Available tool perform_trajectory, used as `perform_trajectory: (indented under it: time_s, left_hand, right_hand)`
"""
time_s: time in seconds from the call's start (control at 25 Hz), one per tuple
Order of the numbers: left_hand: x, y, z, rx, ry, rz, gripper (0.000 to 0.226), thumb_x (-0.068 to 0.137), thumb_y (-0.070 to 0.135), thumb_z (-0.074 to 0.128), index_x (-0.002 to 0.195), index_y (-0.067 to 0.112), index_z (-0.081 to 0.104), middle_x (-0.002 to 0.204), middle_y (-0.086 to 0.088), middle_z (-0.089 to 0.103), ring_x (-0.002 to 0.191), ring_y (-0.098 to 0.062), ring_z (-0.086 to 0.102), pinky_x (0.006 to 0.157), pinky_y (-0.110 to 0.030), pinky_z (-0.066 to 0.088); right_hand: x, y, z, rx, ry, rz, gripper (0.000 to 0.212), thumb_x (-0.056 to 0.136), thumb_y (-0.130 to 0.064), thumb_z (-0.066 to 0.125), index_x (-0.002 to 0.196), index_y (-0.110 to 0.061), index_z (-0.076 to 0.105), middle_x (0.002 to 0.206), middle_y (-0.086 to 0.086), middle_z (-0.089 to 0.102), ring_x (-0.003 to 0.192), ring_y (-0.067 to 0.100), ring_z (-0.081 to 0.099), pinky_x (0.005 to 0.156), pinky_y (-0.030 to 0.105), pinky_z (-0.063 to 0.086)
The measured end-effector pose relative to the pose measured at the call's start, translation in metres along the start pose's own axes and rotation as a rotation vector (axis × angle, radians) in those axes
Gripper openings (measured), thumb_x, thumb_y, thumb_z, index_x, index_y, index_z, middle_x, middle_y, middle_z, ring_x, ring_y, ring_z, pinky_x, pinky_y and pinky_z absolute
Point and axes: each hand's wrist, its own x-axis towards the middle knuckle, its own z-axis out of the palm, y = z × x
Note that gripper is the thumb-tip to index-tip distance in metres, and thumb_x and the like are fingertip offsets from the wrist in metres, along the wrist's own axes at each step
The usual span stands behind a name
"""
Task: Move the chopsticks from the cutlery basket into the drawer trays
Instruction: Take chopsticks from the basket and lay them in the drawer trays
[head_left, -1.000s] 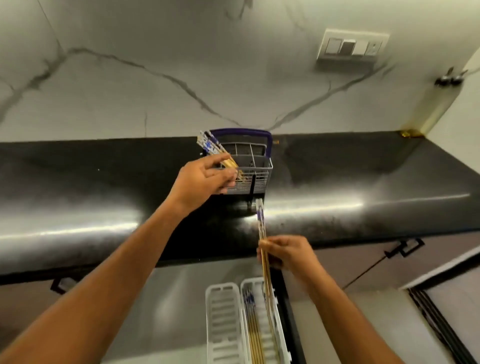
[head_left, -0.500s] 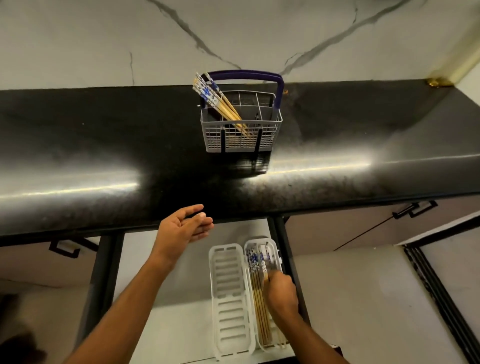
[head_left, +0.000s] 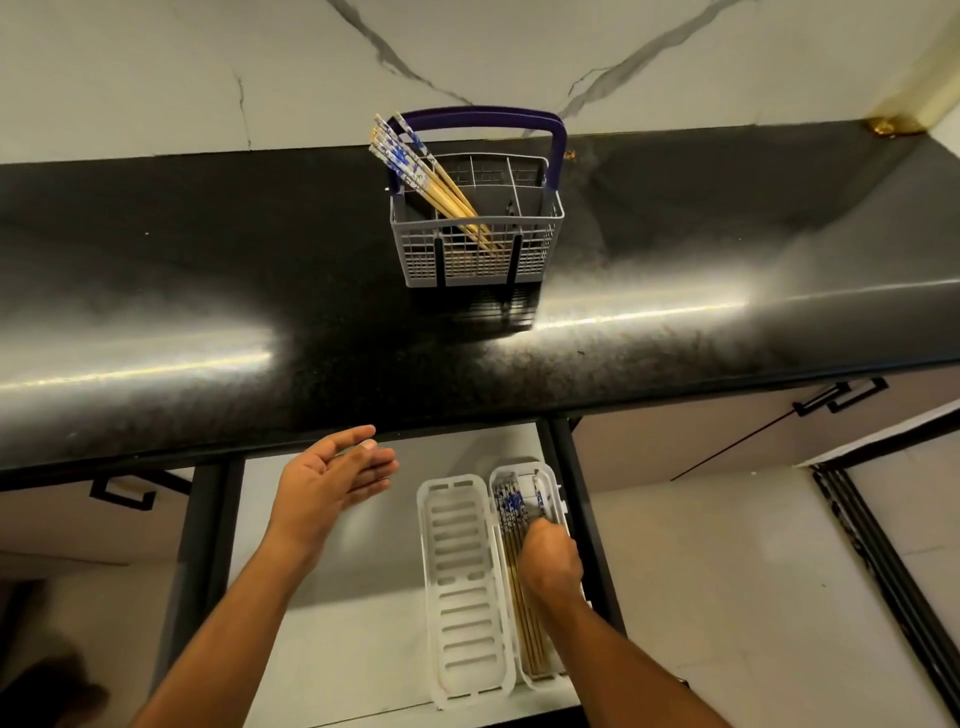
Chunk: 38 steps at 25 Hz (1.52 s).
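Left hand (head_left: 327, 486) hung open and empty over the open drawer (head_left: 363, 623). Left tray (head_left: 460, 587) held nothing. Right tray (head_left: 550, 480) carried a bundle of chopsticks (head_left: 511, 512); right hand (head_left: 550, 564) pressed down on them, grip hidden, cannot tell. Up on the counter (head_left: 208, 291), the cutlery basket (head_left: 475, 244) held several leaning chopsticks (head_left: 415, 166) yet to move. Roughly halfway, by my reckoning.

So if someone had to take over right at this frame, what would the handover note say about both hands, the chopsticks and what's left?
Left hand: open, empty, hovering over the open drawer.
Right hand: down in the right tray, on the chopsticks laid there; grip not visible.
Left tray: empty.
Basket: on the counter, a bunch of chopsticks leaning in its left side.
Done: several moved. Left: the basket bunch.
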Motion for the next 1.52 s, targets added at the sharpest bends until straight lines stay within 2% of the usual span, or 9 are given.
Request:
perform_trajectory:
  time_s: [0.16, 0.36, 0.52, 0.8, 0.96, 1.12, 1.32, 1.52]
  left_hand:
    - [-0.001, -0.004, -0.004, 0.006, 0.000, -0.002, 0.023, 0.096, 0.015, 0.059, 0.119, 0.013, 0.065, 0.098, -0.015, 0.077, 0.092, -0.027, 0.076, 0.074, -0.028, 0.063]
    - [-0.002, -0.005, -0.004, 0.005, -0.003, 0.000, 0.024, 0.096, 0.015, 0.058, 0.119, 0.012, 0.065, 0.099, -0.014, 0.077, 0.091, -0.027, 0.076, 0.073, -0.027, 0.063]
    - [-0.003, -0.007, -0.005, 0.002, -0.008, -0.003, 0.023, 0.096, 0.015, 0.058, 0.118, 0.013, 0.065, 0.098, -0.014, 0.077, 0.091, -0.027, 0.076, 0.074, -0.028, 0.063]
    - [-0.005, -0.010, -0.011, -0.008, -0.008, -0.014, 0.023, 0.097, 0.014, 0.057, 0.118, 0.011, 0.065, 0.100, -0.016, 0.077, 0.093, -0.028, 0.076, 0.075, -0.029, 0.063]
    - [-0.005, -0.010, -0.016, -0.033, 0.001, -0.015, 0.023, 0.097, 0.013, 0.057, 0.119, 0.010, 0.065, 0.100, -0.017, 0.077, 0.093, -0.029, 0.076, 0.075, -0.030, 0.063]
    - [-0.004, -0.012, -0.017, -0.044, 0.004, -0.018, 0.022, 0.097, 0.013, 0.057, 0.117, 0.010, 0.066, 0.100, -0.018, 0.076, 0.093, -0.030, 0.075, 0.075, -0.030, 0.063]
    - [-0.005, -0.013, -0.019, -0.027, 0.002, -0.016, 0.023, 0.097, 0.014, 0.058, 0.117, 0.010, 0.066, 0.100, -0.017, 0.077, 0.093, -0.030, 0.075, 0.077, -0.032, 0.063]
    - [-0.006, -0.014, -0.020, -0.035, 0.008, -0.030, 0.023, 0.096, 0.013, 0.058, 0.117, 0.008, 0.066, 0.099, -0.018, 0.076, 0.094, -0.032, 0.075, 0.077, -0.033, 0.063]
  right_hand:
    - [-0.002, 0.002, 0.001, -0.003, -0.017, -0.009, 0.023, 0.100, -0.019, 0.051, 0.117, -0.008, 0.062, 0.110, 0.008, 0.070, 0.096, 0.019, 0.069, 0.081, 0.028, 0.059]
    - [-0.003, 0.005, 0.002, -0.025, -0.009, -0.013, 0.023, 0.100, -0.020, 0.052, 0.118, -0.010, 0.062, 0.109, 0.006, 0.070, 0.095, 0.017, 0.068, 0.079, 0.027, 0.057]
    - [-0.002, 0.005, 0.003, -0.057, -0.004, -0.032, 0.021, 0.100, -0.018, 0.052, 0.116, -0.010, 0.062, 0.106, 0.006, 0.070, 0.084, 0.014, 0.064, 0.078, 0.026, 0.058]
    - [0.007, 0.001, 0.004, -0.101, -0.003, -0.057, 0.019, 0.099, -0.011, 0.050, 0.113, -0.010, 0.063, 0.104, 0.006, 0.071, 0.089, 0.016, 0.069, 0.077, 0.027, 0.060]
    - [0.004, 0.001, 0.013, -0.074, 0.036, -0.079, 0.022, 0.098, -0.013, 0.053, 0.119, -0.009, 0.059, 0.107, 0.008, 0.070, 0.091, 0.017, 0.069, 0.077, 0.027, 0.059]
    - [-0.001, 0.002, 0.028, -0.066, 0.106, -0.098, 0.037, 0.095, -0.017, 0.059, 0.129, -0.007, 0.051, 0.116, 0.011, 0.064, 0.101, 0.021, 0.065, 0.085, 0.030, 0.058]
    - [-0.004, 0.004, 0.034, -0.033, 0.089, -0.083, 0.029, 0.097, -0.013, 0.055, 0.125, -0.009, 0.056, 0.111, 0.009, 0.067, 0.097, 0.018, 0.065, 0.084, 0.028, 0.058]
    - [-0.004, 0.013, 0.035, -0.013, 0.108, -0.145, 0.036, 0.097, -0.017, 0.056, 0.132, -0.012, 0.051, 0.125, 0.010, 0.061, 0.111, 0.021, 0.061, 0.095, 0.030, 0.053]
